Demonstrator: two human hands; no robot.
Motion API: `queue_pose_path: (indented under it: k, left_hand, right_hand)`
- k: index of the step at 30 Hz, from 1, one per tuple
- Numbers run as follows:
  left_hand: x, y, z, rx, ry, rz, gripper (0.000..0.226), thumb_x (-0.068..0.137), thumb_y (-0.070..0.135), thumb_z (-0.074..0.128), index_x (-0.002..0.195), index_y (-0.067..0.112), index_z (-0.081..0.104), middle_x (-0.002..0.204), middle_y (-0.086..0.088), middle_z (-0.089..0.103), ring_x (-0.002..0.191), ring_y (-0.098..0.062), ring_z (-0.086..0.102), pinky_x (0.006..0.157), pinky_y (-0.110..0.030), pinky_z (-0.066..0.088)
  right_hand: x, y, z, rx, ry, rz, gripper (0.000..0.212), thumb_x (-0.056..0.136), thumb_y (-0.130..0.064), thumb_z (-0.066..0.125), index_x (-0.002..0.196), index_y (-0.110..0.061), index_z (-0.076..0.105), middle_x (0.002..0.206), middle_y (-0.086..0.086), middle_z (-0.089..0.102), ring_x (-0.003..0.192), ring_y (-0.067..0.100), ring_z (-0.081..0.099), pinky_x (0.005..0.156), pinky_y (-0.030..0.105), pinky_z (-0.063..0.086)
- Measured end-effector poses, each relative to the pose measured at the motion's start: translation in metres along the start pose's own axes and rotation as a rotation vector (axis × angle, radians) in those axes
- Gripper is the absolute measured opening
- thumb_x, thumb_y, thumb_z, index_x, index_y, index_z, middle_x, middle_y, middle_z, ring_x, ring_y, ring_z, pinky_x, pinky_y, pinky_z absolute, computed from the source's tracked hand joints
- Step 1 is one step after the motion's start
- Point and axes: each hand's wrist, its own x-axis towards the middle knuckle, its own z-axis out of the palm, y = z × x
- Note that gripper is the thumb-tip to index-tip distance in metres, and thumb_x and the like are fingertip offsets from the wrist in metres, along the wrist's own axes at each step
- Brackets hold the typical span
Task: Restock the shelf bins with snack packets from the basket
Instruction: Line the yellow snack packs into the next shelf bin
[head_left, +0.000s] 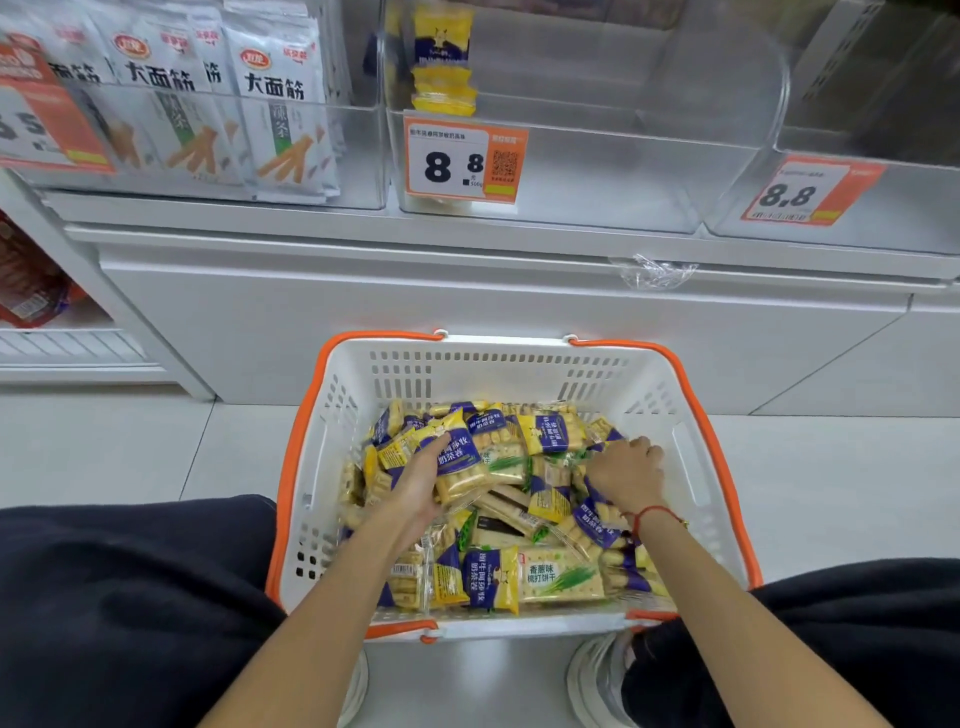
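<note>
Down in the basket (332, 415), both hands among loose snack packets (519, 577). Left hand (423, 480) cupping a yellow-and-blue packet (457, 452); right hand (626, 470) curled into the pile, hold unclear. Light, crinkly, slippery, probably crushable: best gathered loosely by the flat sides.

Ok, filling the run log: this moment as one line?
stage: picking | left hand: holding snack packet | right hand: among packets | basket: loaded | middle bin: nearly empty
</note>
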Motion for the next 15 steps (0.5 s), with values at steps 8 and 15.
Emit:
queue_pose_path:
  k: [8, 15]
  left_hand:
    - [-0.009, 0.003, 0.009, 0.027, 0.034, 0.025, 0.028, 0.1, 0.029, 0.046, 0.12, 0.011, 0.052, 0.119, -0.012, 0.064, 0.109, -0.028, 0.061, 0.094, -0.042, 0.048]
    - [-0.028, 0.017, 0.012, 0.173, 0.096, 0.058, 0.067, 0.1, 0.04, 0.04, 0.153, 0.02, 0.005, 0.158, -0.009, 0.017, 0.143, -0.032, 0.022, 0.113, -0.049, 0.02]
  right_hand:
    - [-0.008, 0.013, 0.031, -0.153, -0.021, 0.018, 0.051, 0.081, -0.023, 0.064, 0.122, -0.01, 0.037, 0.116, 0.014, 0.055, 0.116, 0.034, 0.048, 0.098, 0.042, 0.038]
    - [-0.016, -0.036, -0.006, 0.701, -0.357, 0.037, 0.072, 0.085, -0.001, 0.06, 0.145, -0.005, 0.02, 0.132, 0.016, 0.046, 0.104, 0.025, 0.052, 0.082, 0.038, 0.048]
